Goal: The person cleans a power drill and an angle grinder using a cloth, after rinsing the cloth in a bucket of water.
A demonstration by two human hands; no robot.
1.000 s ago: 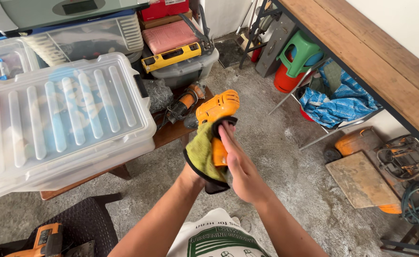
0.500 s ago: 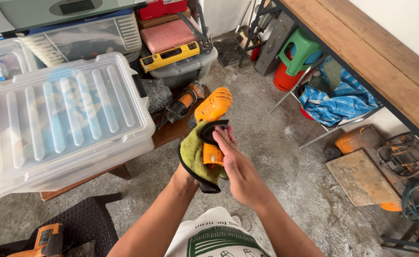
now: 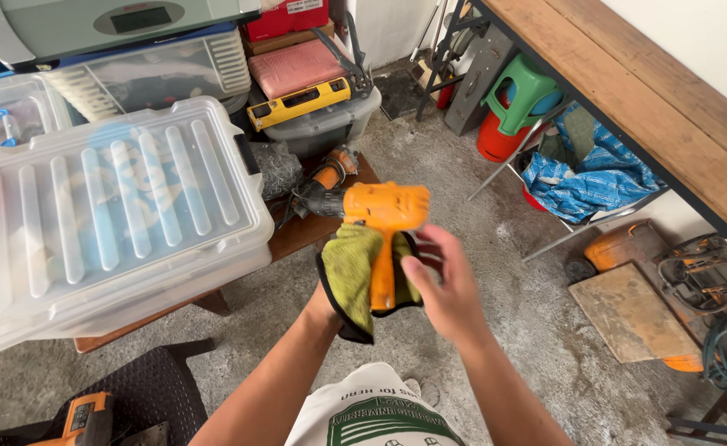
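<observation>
Head view: left hand, mostly hidden under green cloth, seems clamped on orange drill grip through cloth. Drill upright above floor, chuck toward low wooden counter. Right hand fingers apart, just beside grip, motion-blurred.

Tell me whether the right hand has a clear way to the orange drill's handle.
Probably yes: the right hand hovers open beside the drill, with the handle's right side bare; the green cloth wraps only the left.
</observation>
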